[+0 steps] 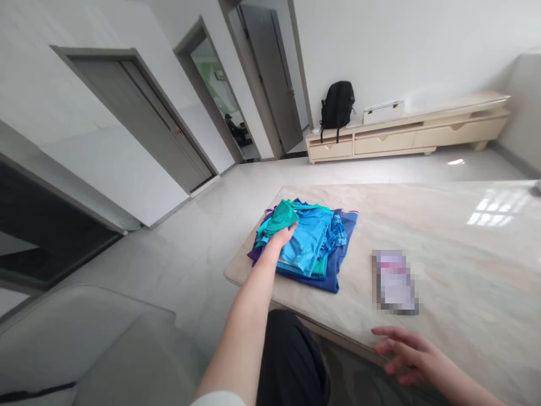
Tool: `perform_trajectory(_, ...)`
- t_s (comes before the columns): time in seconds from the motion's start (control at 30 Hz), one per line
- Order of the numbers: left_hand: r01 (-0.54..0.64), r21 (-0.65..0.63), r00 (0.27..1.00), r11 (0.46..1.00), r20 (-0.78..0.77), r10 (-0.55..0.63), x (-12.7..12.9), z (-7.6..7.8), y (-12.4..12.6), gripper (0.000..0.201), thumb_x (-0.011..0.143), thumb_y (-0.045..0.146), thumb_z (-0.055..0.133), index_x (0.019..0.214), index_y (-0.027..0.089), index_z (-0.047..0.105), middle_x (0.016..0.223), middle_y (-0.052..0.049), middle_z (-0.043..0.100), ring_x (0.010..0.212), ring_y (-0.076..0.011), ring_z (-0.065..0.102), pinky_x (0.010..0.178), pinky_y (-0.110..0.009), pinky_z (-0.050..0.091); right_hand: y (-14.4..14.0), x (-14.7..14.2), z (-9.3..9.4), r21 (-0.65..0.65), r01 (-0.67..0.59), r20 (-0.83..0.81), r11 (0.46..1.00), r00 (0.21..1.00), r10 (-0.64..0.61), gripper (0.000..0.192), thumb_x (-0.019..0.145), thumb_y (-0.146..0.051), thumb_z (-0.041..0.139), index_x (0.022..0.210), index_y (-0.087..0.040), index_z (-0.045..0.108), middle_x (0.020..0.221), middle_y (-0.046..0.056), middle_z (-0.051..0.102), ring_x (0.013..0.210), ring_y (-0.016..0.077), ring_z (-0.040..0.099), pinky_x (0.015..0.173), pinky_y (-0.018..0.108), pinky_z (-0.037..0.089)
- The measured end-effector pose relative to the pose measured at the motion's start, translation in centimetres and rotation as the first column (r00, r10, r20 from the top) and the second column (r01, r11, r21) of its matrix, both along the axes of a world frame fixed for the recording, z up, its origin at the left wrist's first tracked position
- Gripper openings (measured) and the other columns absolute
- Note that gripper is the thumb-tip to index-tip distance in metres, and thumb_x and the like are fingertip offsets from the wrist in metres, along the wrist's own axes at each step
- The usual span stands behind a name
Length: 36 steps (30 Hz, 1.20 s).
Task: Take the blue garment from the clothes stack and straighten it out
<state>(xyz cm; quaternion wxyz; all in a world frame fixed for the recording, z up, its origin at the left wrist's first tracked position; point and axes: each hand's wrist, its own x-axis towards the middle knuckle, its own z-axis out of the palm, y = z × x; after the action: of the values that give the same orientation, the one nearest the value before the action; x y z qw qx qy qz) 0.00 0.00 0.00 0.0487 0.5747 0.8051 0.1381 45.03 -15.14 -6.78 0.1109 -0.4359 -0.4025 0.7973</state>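
My left hand (285, 233) reaches to a pile of folded clothes at the near left corner of the table. It grips a small green garment (283, 216) on top; most of its fingers are hidden by the cloth. Beside that hand, light blue shorts (305, 239) lie uppermost on the pile's right side. Darker blue clothing (345, 237) sticks out beneath, with purple cloth (254, 255) at the left. At the table's front edge, my right hand (408, 354) hovers with its fingers apart and nothing in them. A blurred-out phone-like object (394, 282) lies just beyond it.
The marble-patterned table (456, 254) stretches off to the right. Below its front edge is my dark-trousered leg (291, 361). A grey seat (127, 349) stands at lower left. Across the room, a black backpack (338, 106) rests on a low cabinet (384, 144).
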Motion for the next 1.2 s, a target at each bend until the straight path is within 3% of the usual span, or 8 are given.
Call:
perform_trajectory(0.13,-0.136,-0.002,0.99,0.991,-0.03,0.135,-0.5,-1.9,-0.1,0.067,0.101,0.06,0.038,0.159,0.027,0.032,0.169,-0.011,0.023,0.149,-0.0334,0.036,0.117,-0.045,0.038,0.3,0.1,-0.8,-0.112,0.162,-0.049,0.98,0.985,-0.168,0.061,0.067,-0.061,0.079,0.116,-0.025,0.07,0.103,0.01,0.074,0.071,0.0188,0.072,0.062,0.027,0.057)
perform_trajectory(0.23,-0.166,0.006,0.984,0.986,-0.061,0.166,-0.5,-2.5,0.3,0.072,0.1,0.064,0.035,0.162,0.029,0.026,0.171,-0.006,0.019,0.154,-0.0332,0.025,0.122,-0.047,0.031,0.3,-0.2,-0.7,-0.113,0.206,-0.042,0.972,0.976,-0.212,0.058,0.067,-0.057,0.08,0.114,-0.024,0.071,0.1,0.01,0.074,0.069,0.0185,0.071,0.064,0.029,0.057)
perform_trajectory(0.47,-0.157,0.073,0.978,0.985,-0.128,0.165,0.3,-2.0,-0.1,0.063,0.102,0.053,0.038,0.158,0.024,0.037,0.167,-0.009,0.031,0.151,-0.0311,0.032,0.123,-0.041,0.029,0.1,-0.5,-1.4,-0.084,0.172,-0.072,0.982,0.981,-0.178,0.05,0.071,-0.052,0.081,0.109,-0.023,0.07,0.094,0.006,0.075,0.067,0.0164,0.071,0.062,0.026,0.056)
perform_trajectory(0.6,-0.143,0.125,0.974,0.982,-0.161,0.162,1.5,-1.3,-1.5,0.05,0.104,0.037,0.035,0.148,0.021,0.052,0.156,-0.011,0.047,0.143,-0.0275,0.043,0.12,-0.038,0.033,0.0,-0.7,-1.4,-0.014,0.136,-0.101,0.991,0.986,-0.136,0.044,0.075,-0.048,0.078,0.108,-0.021,0.068,0.093,0.005,0.075,0.066,0.0143,0.07,0.06,0.024,0.055)
perform_trajectory(0.77,-0.1,0.148,0.973,0.984,-0.19,0.128,2.3,-0.4,-4.2,0.039,0.102,0.024,0.035,0.124,0.017,0.067,0.136,-0.016,0.062,0.13,-0.028,0.054,0.113,-0.039,0.039,-0.3,-0.7,0.0,0.06,0.111,-0.104,0.992,0.989,-0.105,0.039,0.077,-0.041,0.072,0.108,-0.018,0.067,0.093,0.004,0.075,0.066,0.0133,0.071,0.06,0.023,0.054)
perform_trajectory(0.93,-0.044,0.154,0.985,0.987,-0.156,0.068,1.9,0.5,-6.1,0.025,0.102,0.026,0.045,0.106,0.015,0.067,0.119,-0.014,0.067,0.116,-0.0257,0.061,0.106,-0.044,0.044,-1.0,0.0,1.6,0.062,0.08,-0.071,0.995,0.995,-0.075,0.037,0.077,-0.034,0.066,0.109,-0.017,0.065,0.101,0.007,0.076,0.067,0.013,0.071,0.057,0.021,0.05)
perform_trajectory(1.1,0.042,0.228,0.996,0.973,-0.083,-0.023,5.0,-1.0,-7.6,0.028,0.099,0.033,0.049,0.114,0.015,0.065,0.13,-0.018,0.063,0.131,-0.0304,0.054,0.113,-0.047,0.041,-1.8,0.9,1.5,0.068,0.06,-0.047,0.996,0.997,-0.057,0.038,0.076,-0.033,0.064,0.11,-0.016,0.063,0.103,0.009,0.076,0.067,0.0132,0.071,0.057,0.022,0.05)
perform_trajectory(1.2,0.163,0.251,0.987,0.954,-0.04,-0.158,7.5,-2.4,-8.9,0.037,0.094,0.035,0.057,0.125,0.016,0.061,0.142,-0.017,0.058,0.138,-0.0296,0.051,0.116,-0.045,0.04,-1.9,1.6,1.2,0.08,0.065,-0.05,0.995,0.997,-0.062,0.037,0.077,-0.032,0.062,0.11,-0.015,0.063,0.102,0.009,0.076,0.066,0.0131,0.07,0.056,0.022,0.049)
